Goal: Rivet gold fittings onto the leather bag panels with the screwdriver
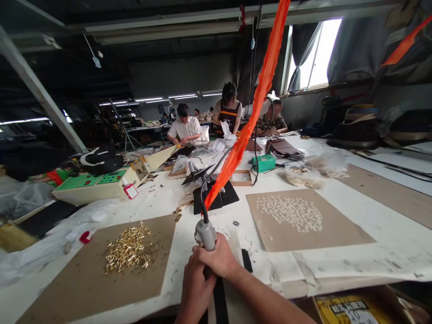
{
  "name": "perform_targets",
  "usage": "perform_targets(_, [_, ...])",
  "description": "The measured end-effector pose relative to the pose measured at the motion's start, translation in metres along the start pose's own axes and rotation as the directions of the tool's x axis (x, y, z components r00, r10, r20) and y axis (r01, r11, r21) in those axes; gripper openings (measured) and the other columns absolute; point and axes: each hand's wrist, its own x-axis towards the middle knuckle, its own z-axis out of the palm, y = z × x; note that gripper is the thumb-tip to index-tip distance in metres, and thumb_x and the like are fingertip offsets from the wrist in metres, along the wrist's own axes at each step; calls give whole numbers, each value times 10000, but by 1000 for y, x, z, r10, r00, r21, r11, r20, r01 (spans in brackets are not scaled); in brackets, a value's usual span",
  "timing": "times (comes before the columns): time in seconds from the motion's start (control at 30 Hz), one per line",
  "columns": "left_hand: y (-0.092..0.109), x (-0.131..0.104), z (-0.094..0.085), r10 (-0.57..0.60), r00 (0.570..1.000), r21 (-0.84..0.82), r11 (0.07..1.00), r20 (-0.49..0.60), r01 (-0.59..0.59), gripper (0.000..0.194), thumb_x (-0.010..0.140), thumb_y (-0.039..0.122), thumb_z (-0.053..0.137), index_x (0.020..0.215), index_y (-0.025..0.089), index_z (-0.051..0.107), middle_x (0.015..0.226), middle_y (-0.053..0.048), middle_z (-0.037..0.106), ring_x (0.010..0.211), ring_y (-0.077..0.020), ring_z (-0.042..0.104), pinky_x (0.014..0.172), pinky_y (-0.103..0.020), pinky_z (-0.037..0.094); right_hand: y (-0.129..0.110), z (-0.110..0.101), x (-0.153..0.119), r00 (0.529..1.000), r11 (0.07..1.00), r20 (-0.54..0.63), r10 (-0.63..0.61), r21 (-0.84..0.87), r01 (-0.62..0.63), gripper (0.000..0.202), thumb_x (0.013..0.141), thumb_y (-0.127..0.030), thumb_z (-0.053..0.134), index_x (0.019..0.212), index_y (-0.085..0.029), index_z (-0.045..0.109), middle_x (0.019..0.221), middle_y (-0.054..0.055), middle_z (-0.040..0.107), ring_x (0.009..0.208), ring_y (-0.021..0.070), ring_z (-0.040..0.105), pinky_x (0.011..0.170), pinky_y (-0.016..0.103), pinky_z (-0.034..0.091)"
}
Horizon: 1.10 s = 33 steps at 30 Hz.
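Both hands are clenched at the table's near edge: the right hand (219, 261) is wrapped round a grey corded tool (205, 234), held upright, while the left hand (195, 288) is closed just below it over a black strap (220, 301) (partly hidden). Gold fittings (128, 247) are heaped on cardboard (84, 288) to the left.

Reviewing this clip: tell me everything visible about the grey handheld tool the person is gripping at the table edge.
The grey handheld tool has a rounded, plastic-looking grey top from which a black cable rises and curves away toward the middle of the table. It stands roughly upright at the near edge of the white table. The right hand wraps its body just below the top, and the left hand closes around it lower down, hiding its working end. A black strap lies beside the hands.
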Motion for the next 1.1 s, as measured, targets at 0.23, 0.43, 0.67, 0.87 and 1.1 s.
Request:
perform_targets(0.23, [1,0,3,73,997,75,994,31,-75,319,848,218,659,1155,235,742,1167,-76,790,1090,-323,730,953,-481,600,-4,-8,-1,996,997,-84,-37,-73,31,118,669,-278,643,711,-198,566,638,-42,501,600,121,425,552,244,408])
perform_targets(0.43, [1,-6,8,-17,996,109,994,91,7,238,820,154,717,1047,219,743,1093,-65,776,1078,-284,698,962,-424,559,13,-13,-2,997,994,-63,43,-98,-49,222,701,-337,710,667,-208,532,612,-36,507,595,126,441,548,255,410])
perform_targets(0.67, [11,-8,1,-3,996,80,997,87,-4,219,806,154,814,1007,227,764,1107,-47,771,1095,-264,688,958,-406,531,1,-18,0,1000,990,16,-8,-138,10,480,779,-581,792,648,-222,503,563,-28,496,542,128,431,531,282,382])
perform_targets(0.87, [5,-10,2,9,993,51,999,115,-16,236,841,187,838,1068,218,781,1204,-65,759,1179,-270,673,1048,-465,519,-30,-47,-17,992,982,-30,-121,-147,115,521,865,-640,767,649,-208,570,576,17,574,532,152,520,516,285,422])
perform_targets(1.1, [-10,-13,-21,135,942,-42,991,308,-129,353,924,259,758,1265,174,734,1405,-124,696,1341,-302,601,1162,-505,498,-30,-132,-125,931,901,-305,199,-316,-296,508,813,-661,806,748,-178,664,619,47,629,565,198,579,517,308,470])
